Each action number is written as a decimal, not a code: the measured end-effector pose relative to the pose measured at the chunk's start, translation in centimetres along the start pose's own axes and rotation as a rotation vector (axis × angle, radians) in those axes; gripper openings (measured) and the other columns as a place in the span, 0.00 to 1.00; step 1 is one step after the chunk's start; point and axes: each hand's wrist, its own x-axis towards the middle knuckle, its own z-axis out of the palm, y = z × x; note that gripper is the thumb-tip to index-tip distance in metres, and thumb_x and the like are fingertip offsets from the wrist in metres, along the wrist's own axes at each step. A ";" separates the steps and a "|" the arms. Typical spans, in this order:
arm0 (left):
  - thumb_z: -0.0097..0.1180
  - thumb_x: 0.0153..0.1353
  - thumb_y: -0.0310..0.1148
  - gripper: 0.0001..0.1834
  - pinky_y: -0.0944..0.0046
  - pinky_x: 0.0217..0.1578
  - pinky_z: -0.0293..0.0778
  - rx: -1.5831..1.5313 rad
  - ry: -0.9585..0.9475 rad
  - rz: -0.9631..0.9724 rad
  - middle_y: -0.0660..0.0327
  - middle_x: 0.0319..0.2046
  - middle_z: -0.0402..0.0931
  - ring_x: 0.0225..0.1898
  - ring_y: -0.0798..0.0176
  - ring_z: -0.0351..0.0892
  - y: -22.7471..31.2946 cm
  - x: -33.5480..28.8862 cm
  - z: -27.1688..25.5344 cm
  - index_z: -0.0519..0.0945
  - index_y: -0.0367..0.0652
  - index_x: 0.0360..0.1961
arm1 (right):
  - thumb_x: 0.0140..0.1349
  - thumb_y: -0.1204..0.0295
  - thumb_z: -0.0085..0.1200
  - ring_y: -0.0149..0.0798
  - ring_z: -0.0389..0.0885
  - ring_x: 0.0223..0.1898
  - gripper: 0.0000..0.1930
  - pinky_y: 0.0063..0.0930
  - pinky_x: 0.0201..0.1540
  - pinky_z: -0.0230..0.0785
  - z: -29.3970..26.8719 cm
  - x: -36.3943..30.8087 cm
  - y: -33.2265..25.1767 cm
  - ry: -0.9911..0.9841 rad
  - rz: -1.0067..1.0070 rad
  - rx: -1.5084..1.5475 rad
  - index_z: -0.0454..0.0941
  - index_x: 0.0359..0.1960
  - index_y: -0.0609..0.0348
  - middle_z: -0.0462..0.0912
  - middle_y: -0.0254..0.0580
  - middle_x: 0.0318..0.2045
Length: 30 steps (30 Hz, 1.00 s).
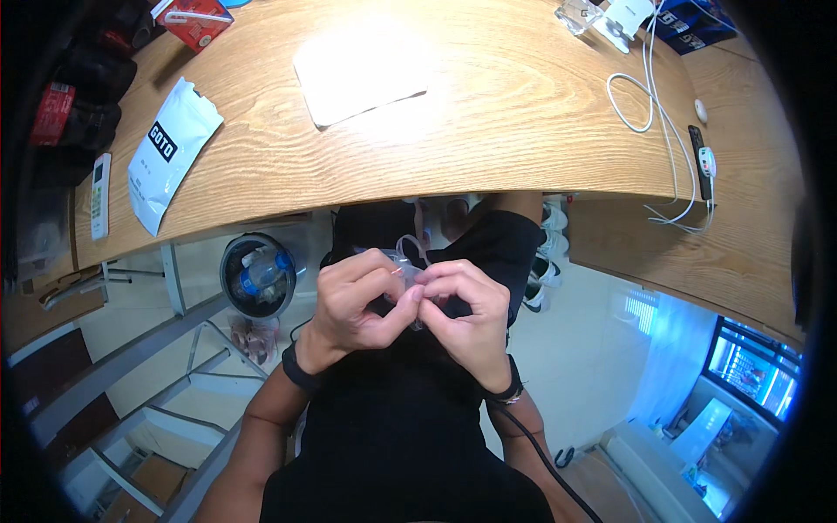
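Above my lap, just short of the desk's front edge, my left hand (362, 299) and my right hand (462, 305) meet with thumbs and forefingers pinched together. Between them is a small clear plastic bag (406, 270), mostly covered by my fingers. A pale loop (413, 242) sticks up from it, over the far side of my fingertips. Whatever lies inside the plastic is too small and covered to make out. Both wrists wear dark bands.
The wooden desk (523, 148) curves ahead, bearing a white pouch (173, 152), a remote control (100, 196), a bright white pad (362, 78), a red carton (193, 22) and white cables (649, 87). Below stand a waste bin (257, 275), a metal ladder frame (174, 397) and shoes (545, 261).
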 end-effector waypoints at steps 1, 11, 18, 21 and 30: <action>0.70 0.49 0.22 0.11 0.66 0.21 0.70 -0.002 0.000 -0.001 0.61 0.21 0.75 0.19 0.61 0.76 0.1 0.1 0.0 0.78 0.42 0.20 | 0.54 0.83 0.69 0.28 0.84 0.30 0.09 0.20 0.31 0.74 -0.1 -0.1 0.0 -0.018 0.046 0.035 0.81 0.34 0.63 0.87 0.40 0.36; 0.63 0.60 0.16 0.15 0.74 0.31 0.68 -0.274 -0.011 -0.438 0.66 0.25 0.72 0.27 0.75 0.70 0.3 -0.8 1.0 0.68 0.43 0.30 | 0.58 0.84 0.66 0.21 0.76 0.28 0.15 0.14 0.26 0.64 0.4 -0.4 0.9 0.038 0.253 0.199 0.75 0.44 0.60 0.77 0.32 0.30; 0.64 0.61 0.15 0.17 0.76 0.30 0.66 -0.353 0.045 -0.601 0.69 0.25 0.71 0.27 0.80 0.68 -1.0 -1.8 1.1 0.68 0.44 0.30 | 0.55 0.84 0.64 0.29 0.80 0.33 0.11 0.19 0.29 0.72 -0.1 -0.2 0.2 -0.096 -0.030 -0.005 0.85 0.40 0.62 0.77 0.45 0.47; 0.64 0.61 0.15 0.16 0.76 0.29 0.66 -0.353 0.099 -0.631 0.70 0.25 0.71 0.26 0.80 0.68 -0.9 -1.6 1.0 0.68 0.44 0.29 | 0.55 0.81 0.65 0.33 0.82 0.36 0.13 0.23 0.34 0.76 -0.5 -0.1 0.0 -0.157 -0.066 0.008 0.85 0.44 0.62 0.76 0.49 0.52; 0.66 0.61 0.19 0.13 0.77 0.27 0.65 -0.347 0.223 -0.566 0.70 0.25 0.71 0.27 0.82 0.68 -0.4 -1.3 1.5 0.72 0.40 0.28 | 0.59 0.72 0.69 0.44 0.84 0.37 0.14 0.35 0.41 0.79 0.1 -0.1 -0.2 -0.120 -0.067 -0.091 0.84 0.44 0.67 0.79 0.52 0.48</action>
